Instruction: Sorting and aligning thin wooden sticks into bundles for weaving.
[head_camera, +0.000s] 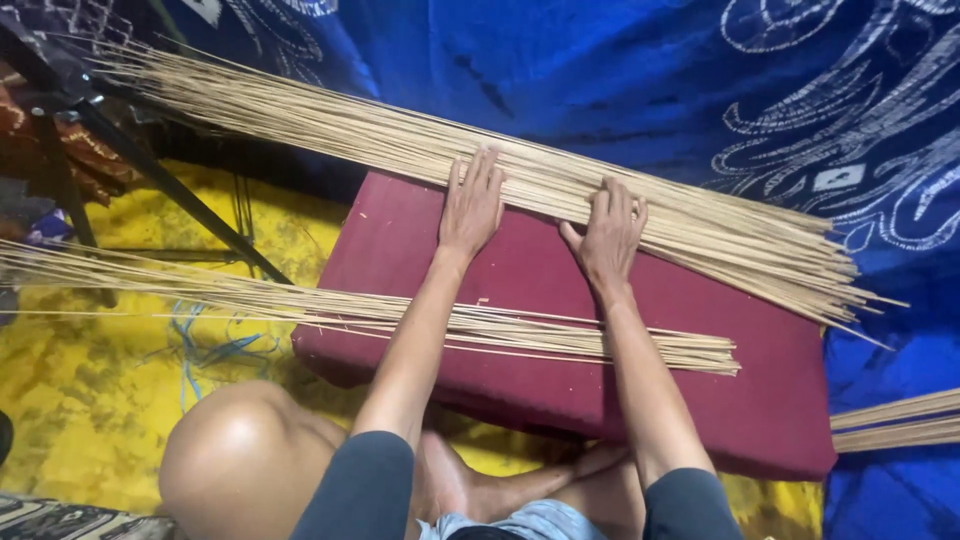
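A thick bundle of long thin pale sticks (700, 225) lies across the far edge of a dark red cushion (760, 400). My left hand (472, 205) rests flat on the bundle, fingers spread. My right hand (610, 235) presses on the same bundle a little to the right, fingers slightly curled over the sticks. A second, thinner bundle of sticks (300, 300) lies across the cushion nearer to me, passing under my forearms. Neither hand grips anything.
A yellow patterned cloth (90, 380) covers the floor at the left, blue patterned fabric (600, 70) lies behind. A black metal stand leg (170, 185) slants at the upper left. More sticks (900, 420) poke in at the right edge. My bare knee (240, 450) is at the bottom.
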